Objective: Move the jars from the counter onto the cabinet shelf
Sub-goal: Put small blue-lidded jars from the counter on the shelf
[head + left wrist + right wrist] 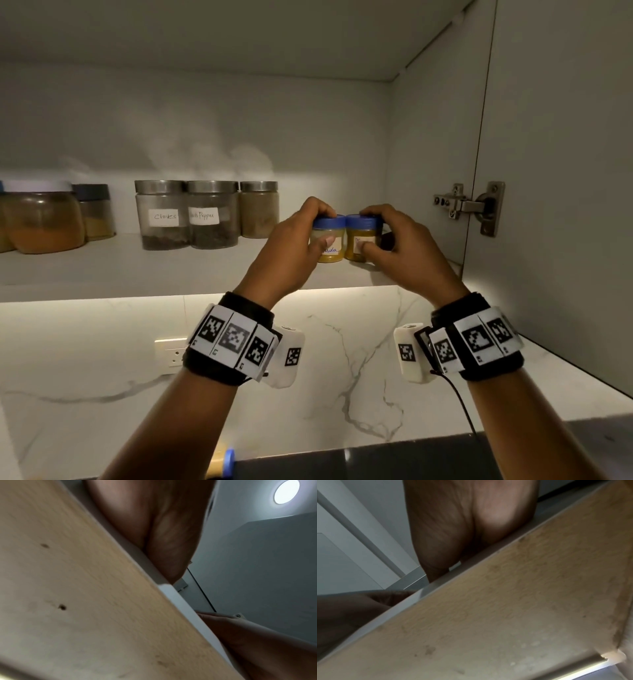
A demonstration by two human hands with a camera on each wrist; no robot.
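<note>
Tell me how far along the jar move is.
In hand: the left hand and right hand each grip a blue-lidded jar, left jar and right jar, side by side at the shelf, apparently set down but not released. Left: letting go, and possibly another blue-lidded item at the frame's bottom edge, though it is too cropped to identify.

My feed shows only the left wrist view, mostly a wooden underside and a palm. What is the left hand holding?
Observer: The left hand grips a small blue-lidded jar on the cabinet shelf.
Operator: And the right hand?
Observer: The right hand grips a second blue-lidded jar, touching the first.
Operator: Anything else on that shelf?
Observer: Left of them stand steel-lidded jars; one is labelled Cloves.
</note>
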